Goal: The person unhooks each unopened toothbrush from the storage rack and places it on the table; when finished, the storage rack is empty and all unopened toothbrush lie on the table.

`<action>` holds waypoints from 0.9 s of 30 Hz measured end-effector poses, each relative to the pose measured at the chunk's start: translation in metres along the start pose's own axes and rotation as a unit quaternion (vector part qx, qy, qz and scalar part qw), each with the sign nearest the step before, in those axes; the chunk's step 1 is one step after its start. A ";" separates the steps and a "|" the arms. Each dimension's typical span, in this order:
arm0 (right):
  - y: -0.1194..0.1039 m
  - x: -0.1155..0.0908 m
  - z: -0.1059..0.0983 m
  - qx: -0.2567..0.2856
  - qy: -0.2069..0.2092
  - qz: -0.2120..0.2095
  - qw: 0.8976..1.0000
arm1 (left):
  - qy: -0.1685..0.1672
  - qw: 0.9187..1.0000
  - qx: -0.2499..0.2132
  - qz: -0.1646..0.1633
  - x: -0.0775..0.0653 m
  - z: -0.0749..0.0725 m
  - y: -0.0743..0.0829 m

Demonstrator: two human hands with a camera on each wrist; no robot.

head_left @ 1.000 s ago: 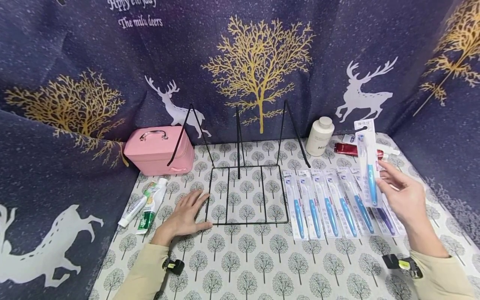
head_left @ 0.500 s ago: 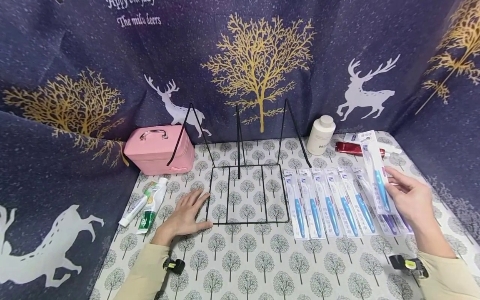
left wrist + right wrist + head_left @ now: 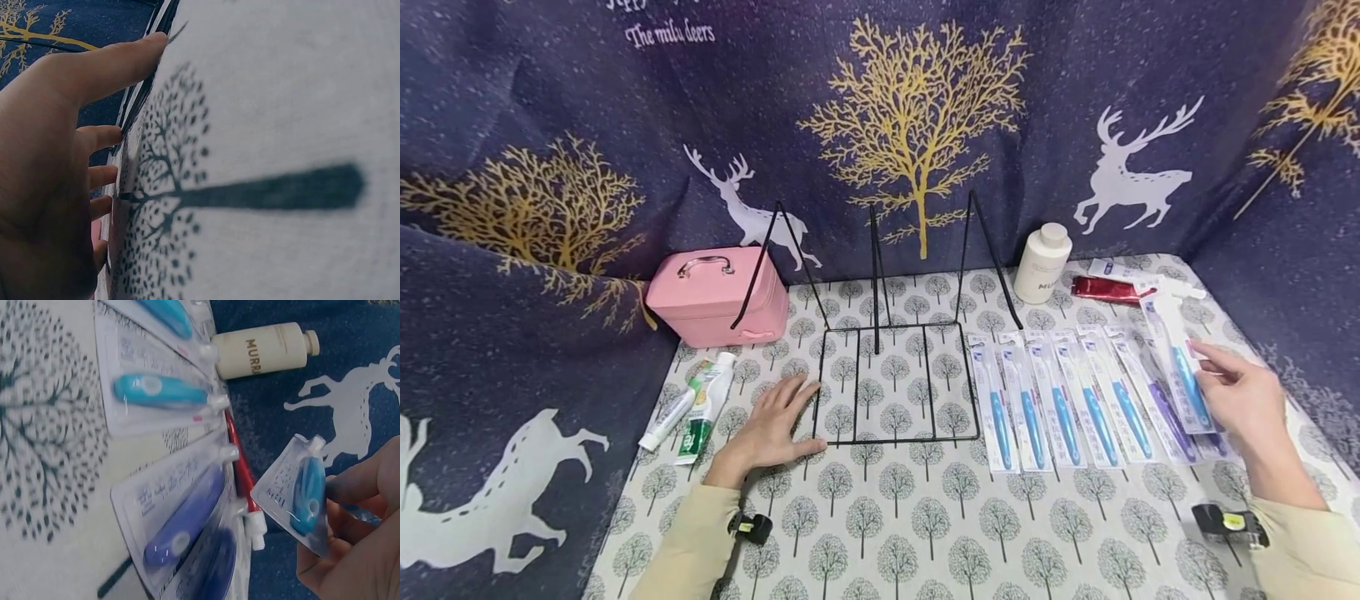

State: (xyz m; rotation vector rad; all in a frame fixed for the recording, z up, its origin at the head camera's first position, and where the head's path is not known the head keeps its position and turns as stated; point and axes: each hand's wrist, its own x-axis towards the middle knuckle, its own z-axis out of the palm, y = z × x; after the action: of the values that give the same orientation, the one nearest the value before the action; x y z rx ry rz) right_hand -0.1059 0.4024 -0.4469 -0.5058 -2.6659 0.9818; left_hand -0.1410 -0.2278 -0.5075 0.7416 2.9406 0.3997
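Observation:
My right hand [image 3: 1243, 396] pinches a packaged blue toothbrush [image 3: 1182, 371] by its right edge. The pack is held above the right end of a row of packaged toothbrushes [image 3: 1063, 408], overlapping a purple one [image 3: 1172, 421] in the head view. In the right wrist view the held pack's blue handle [image 3: 309, 494] faces the camera, apart from the purple packs [image 3: 187, 525]. My left hand [image 3: 772, 421] rests with spread fingers at the left side of a black wire rack [image 3: 856, 392]. Its fingertips and thumb reach the rack's base wire.
The rack's tall V-shaped wires [image 3: 981, 258] rise at the back. A pink case [image 3: 715, 300] stands behind left, with toothpaste tubes [image 3: 703, 408] before it. At the back right are a white bottle [image 3: 1042, 265], a red tube [image 3: 1108, 289] and white tubes [image 3: 1138, 275].
My right hand has moved right and lower with the packaged toothbrush, uncovering more of the purple one. The left hand has stayed at the rack.

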 end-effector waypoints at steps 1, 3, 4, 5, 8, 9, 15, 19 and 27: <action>0.001 0.001 -0.001 -0.006 0.000 0.003 1.000 | -0.001 1.000 -0.003 0.000 0.000 -0.001 0.000; 0.003 0.002 -0.002 -0.023 -0.002 0.011 1.000 | -0.004 1.000 -0.002 -0.002 0.000 -0.002 0.000; 0.005 0.002 -0.003 -0.032 -0.005 0.018 0.999 | -0.007 1.000 -0.001 -0.002 0.000 -0.002 0.000; 0.006 0.003 -0.004 -0.037 -0.008 0.025 0.999 | -0.009 1.000 0.000 -0.003 0.000 -0.002 0.000; 0.012 0.006 -0.006 -0.059 -0.015 0.045 0.997 | -0.009 1.000 0.004 -0.004 0.000 -0.001 0.000; 0.014 0.007 -0.006 -0.064 -0.016 0.053 0.996 | -0.008 1.000 0.005 -0.004 0.000 -0.001 -0.001; 0.023 0.014 -0.011 -0.092 -0.022 0.108 0.990 | -0.008 1.000 -0.003 -0.008 0.000 0.000 0.000; 0.030 0.014 -0.015 -0.111 -0.040 0.127 0.985 | -0.002 1.000 -0.007 -0.004 0.000 0.000 0.000; 0.045 0.017 -0.019 -0.125 -0.047 0.138 0.981 | 0.008 1.000 -0.007 0.004 0.000 0.001 0.000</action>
State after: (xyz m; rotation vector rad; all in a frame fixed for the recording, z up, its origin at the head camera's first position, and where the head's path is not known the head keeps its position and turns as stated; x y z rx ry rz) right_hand -0.1042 0.4521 -0.4604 -0.9270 -2.8753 0.7544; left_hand -0.1407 -0.2279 -0.5086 0.7512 2.9463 0.4292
